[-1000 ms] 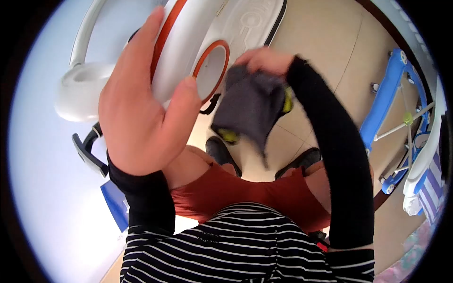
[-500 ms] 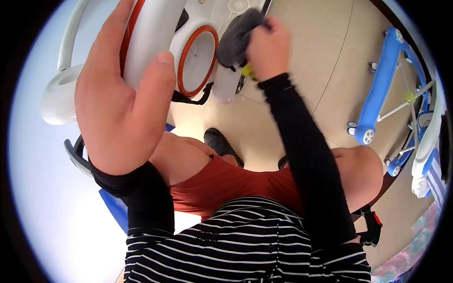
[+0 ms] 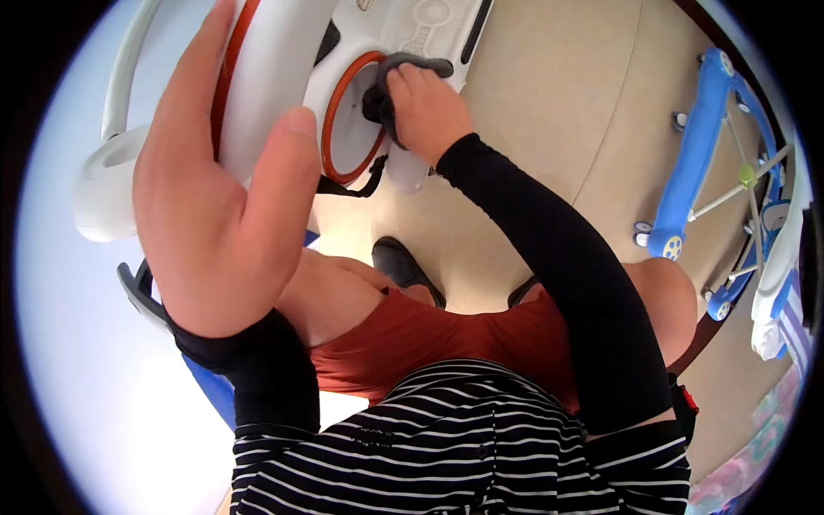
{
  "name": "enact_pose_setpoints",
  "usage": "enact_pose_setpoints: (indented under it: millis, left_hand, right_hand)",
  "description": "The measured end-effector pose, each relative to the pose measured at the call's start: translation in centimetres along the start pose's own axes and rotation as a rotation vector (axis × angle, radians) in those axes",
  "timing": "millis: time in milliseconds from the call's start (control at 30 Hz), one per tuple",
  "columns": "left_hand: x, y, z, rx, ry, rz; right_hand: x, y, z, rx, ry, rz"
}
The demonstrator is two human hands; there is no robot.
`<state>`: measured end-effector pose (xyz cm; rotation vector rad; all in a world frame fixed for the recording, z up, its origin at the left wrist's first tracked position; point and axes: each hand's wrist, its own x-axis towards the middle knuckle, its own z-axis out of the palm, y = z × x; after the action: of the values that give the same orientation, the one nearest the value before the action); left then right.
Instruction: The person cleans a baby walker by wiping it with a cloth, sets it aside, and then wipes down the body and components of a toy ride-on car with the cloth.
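Observation:
My right hand (image 3: 427, 112) is closed on a dark grey cloth (image 3: 384, 106), which lies over the right side of an orange oval rim (image 3: 327, 129). That rim surrounds an opening in a white plastic piece (image 3: 438, 21) with moulded patterns and a dark side strip. Close to the camera, my left hand (image 3: 219, 189) has its thumb spread from its stretched fingers. It is beside a thick white plastic part (image 3: 273, 77) with a red-orange edge; whether it touches that part is unclear, and its upper fingertips are partly cut off by the frame.
A blue wheeled frame (image 3: 689, 154) with white rods stands on the tiled floor (image 3: 566, 94) at the right. A black strap (image 3: 356, 184) hangs below the oval rim. At the left is a rounded white part (image 3: 107, 184); patterned fabric (image 3: 755, 455) lies at lower right.
My right hand has moved left and down with the grey cloth, from beside the white plastic piece onto the orange rim. My left hand has hardly moved.

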<state>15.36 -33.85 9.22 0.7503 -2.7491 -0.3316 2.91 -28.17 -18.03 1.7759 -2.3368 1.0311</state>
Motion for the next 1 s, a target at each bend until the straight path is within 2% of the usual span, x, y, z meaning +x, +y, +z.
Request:
enact_pose_setpoints:
  millis: [67,200,233,367,567,667,867,1000]
  left_hand:
    - [0.0,-0.2,0.0,0.005,-0.003,-0.004]
    - [0.0,-0.4,0.0,0.016,0.0,-0.02]
    - [-0.1,-0.5,-0.1,0.02,-0.002,-0.014]
    - [-0.4,-1.1,-0.3,0.021,-0.016,0.03]
    - [-0.4,-1.1,-0.1,-0.026,-0.033,0.077]
    - [0.0,-1.1,0.1,-0.045,-0.023,0.112]
    - [0.5,-0.2,0.2,-0.017,-0.048,0.072]
    - [0.8,1.0,0.1,0.005,-0.072,-0.003]
  right_hand:
    - [-0.4,0.1,0.4,0.034,0.056,-0.156]
    - [0.7,0.3,0.7,-0.228,0.007,-0.463]
    - [0.9,-0.1,1.1,-0.355,-0.102,-0.442]
    - [1.2,-1.7,1.5,-0.559,-0.278,-0.404]
    - [1.9,-2.2,2.6,-0.415,-0.313,-0.361]
    - [2.3,-2.3,2.4,-0.242,-0.375,-0.312]
    - [3.6,-2.7,3.0,0.134,-0.604,-0.067]
    - [5.6,-1.9,4.1,0.561,-0.889,0.201]
